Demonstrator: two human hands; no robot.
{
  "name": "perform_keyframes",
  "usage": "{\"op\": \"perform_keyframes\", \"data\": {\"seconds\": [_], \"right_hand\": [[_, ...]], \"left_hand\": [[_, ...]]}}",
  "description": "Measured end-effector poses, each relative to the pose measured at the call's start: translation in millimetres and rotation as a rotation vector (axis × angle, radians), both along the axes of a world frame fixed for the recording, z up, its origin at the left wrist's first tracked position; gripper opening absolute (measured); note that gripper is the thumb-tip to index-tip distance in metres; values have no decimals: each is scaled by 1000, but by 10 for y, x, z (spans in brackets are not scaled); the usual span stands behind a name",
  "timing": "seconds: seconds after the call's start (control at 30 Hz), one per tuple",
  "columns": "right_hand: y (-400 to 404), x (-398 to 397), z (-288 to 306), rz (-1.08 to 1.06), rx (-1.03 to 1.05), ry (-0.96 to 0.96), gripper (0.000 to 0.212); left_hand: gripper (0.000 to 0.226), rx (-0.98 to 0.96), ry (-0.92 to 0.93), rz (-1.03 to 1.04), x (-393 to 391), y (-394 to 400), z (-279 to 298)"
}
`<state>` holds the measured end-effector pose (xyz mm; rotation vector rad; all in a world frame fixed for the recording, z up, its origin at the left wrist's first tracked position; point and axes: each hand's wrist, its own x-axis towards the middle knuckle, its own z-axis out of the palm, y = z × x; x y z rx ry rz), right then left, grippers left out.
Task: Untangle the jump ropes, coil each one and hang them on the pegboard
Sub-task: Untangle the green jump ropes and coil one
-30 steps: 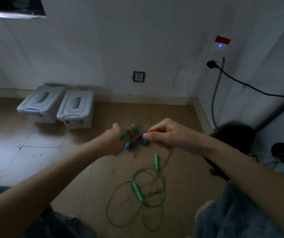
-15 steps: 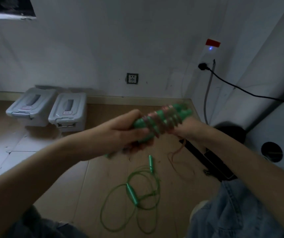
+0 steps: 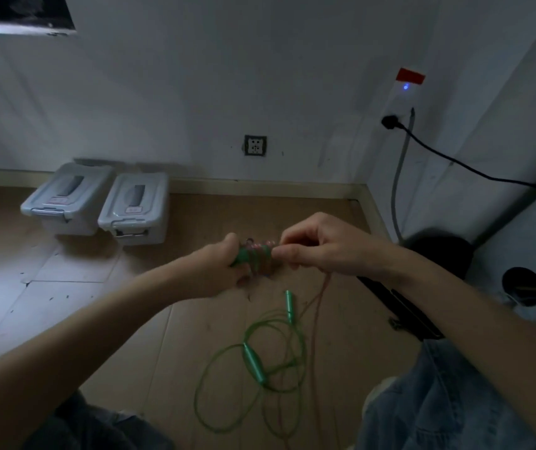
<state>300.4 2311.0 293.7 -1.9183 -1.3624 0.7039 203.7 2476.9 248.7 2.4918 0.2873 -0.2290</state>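
Head view: left hand [image 3: 224, 271] grips green handles [image 3: 253, 254] lying left-right; right hand [image 3: 322, 248] pinches pinkish rope [image 3: 317, 306] at their right end, slack trailing down to floor [image 3: 195, 319].

Two grey lidded storage bins [image 3: 67, 198] [image 3: 134, 207] sit side by side against the skirting board [image 3: 260, 186] on the brown floor [image 3: 195, 319]; a wall socket [image 3: 255, 145] is above; a black plug [image 3: 389, 121] with its cable [image 3: 474, 170] hangs on the right wall under a blue light [image 3: 406, 87].
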Motion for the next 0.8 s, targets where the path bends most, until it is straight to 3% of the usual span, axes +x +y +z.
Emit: {"op": "perform_keyframes", "data": {"seconds": [0.17,0.27,0.47,0.6,0.73,0.8], "right_hand": [[46,62,3,-101,-40,-110,28],[59,71,-28,-100,-85,-148,27],[-20,118,-27,-174,-26,176,28],[-24,47,-82,-223,78,291,42],[-36,30,-30,-189,95,264,39],[-65,-9,8,-87,64,228,33]], "left_hand": [[14,-70,84,-196,-19,-241,83],[22,-215,186,-302,-64,-289,204],[20,-786,222,-384,-256,-24,577],[22,-1083,36,-59,-218,190,610],[23,-1003,-99,243,-97,274,462],[16,-787,-144,369,-51,297,376]]}}
